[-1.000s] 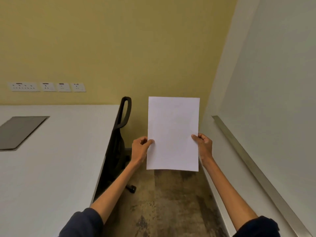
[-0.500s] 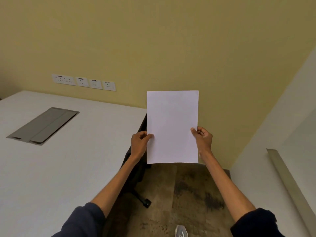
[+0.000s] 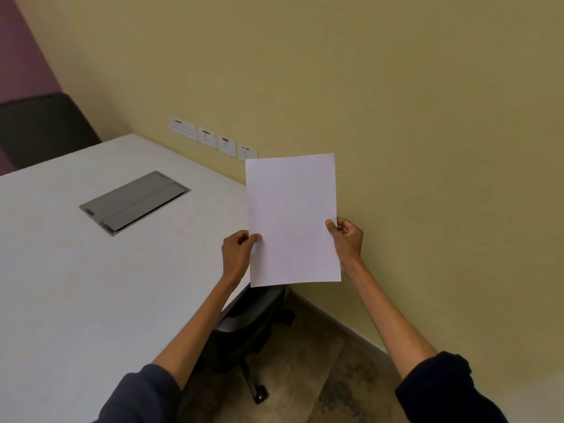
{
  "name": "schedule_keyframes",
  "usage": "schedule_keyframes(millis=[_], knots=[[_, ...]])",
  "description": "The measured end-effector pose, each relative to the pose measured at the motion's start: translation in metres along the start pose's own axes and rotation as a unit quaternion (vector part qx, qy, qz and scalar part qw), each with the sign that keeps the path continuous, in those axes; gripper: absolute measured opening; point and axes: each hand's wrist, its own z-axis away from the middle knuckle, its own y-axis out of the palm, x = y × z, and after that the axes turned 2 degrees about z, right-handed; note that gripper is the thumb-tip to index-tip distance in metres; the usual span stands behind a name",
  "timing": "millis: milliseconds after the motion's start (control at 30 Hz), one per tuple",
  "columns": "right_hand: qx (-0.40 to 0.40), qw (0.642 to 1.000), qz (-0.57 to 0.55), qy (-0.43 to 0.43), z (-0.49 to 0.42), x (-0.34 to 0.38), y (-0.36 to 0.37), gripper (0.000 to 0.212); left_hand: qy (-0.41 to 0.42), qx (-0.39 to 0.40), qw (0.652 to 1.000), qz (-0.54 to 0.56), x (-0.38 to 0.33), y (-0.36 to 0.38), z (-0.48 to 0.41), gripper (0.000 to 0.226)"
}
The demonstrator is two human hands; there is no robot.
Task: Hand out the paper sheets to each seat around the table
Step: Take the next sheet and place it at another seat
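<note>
I hold blank white paper sheets (image 3: pixel 291 218) upright in front of me, over the right end of the white table (image 3: pixel 76 270). My left hand (image 3: pixel 236 253) pinches the sheets' left edge and my right hand (image 3: pixel 346 239) pinches the right edge. Whether it is one sheet or a thin stack cannot be told. A black office chair (image 3: pixel 247 328) is tucked under the table's corner, below the paper and partly hidden by my left forearm.
A grey cable hatch (image 3: pixel 134 203) is set into the tabletop. White wall sockets (image 3: pixel 210 138) line the yellow wall behind the table. A dark chair back (image 3: pixel 39 126) stands at the far left end. Mottled brown floor (image 3: pixel 335 370) lies between table and wall.
My view has swung to the left: the table and hatch now fill more of the frame, and the grey wall on the right is gone. Both hands keep the same grip on the paper.
</note>
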Motion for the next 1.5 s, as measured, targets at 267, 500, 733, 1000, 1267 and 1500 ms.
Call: schedule_keyframes(millis=[267,500,733,1000,1267,1500], knots=[[0.125,0.992,0.008,0.016,-0.078,-0.016,0.098,0.007,-0.038,-0.103,0.994,-0.001,0.021,-0.03,-0.063,0.027],[0.23,0.971,0.064,0.032,-0.116,-0.043,0.192,0.026,-0.09,-0.178,0.98,0.005,0.056,-0.071,-0.102,0.031],[0.305,0.945,0.106,0.056,-0.126,-0.082,0.259,0.024,-0.164,-0.204,0.965,-0.017,0.102,-0.101,-0.114,0.035],[0.388,0.892,0.21,0.101,-0.132,-0.141,0.303,0.024,-0.275,-0.211,0.936,-0.062,0.162,-0.111,-0.119,0.03],[0.445,0.833,0.313,0.095,-0.16,-0.196,0.343,0.021,-0.34,-0.256,0.902,-0.076,0.207,-0.095,-0.135,0.039],[0.457,0.796,0.389,0.077,-0.164,-0.229,0.362,0.021,-0.401,-0.277,0.867,-0.109,0.235,-0.087,-0.146,0.05]])
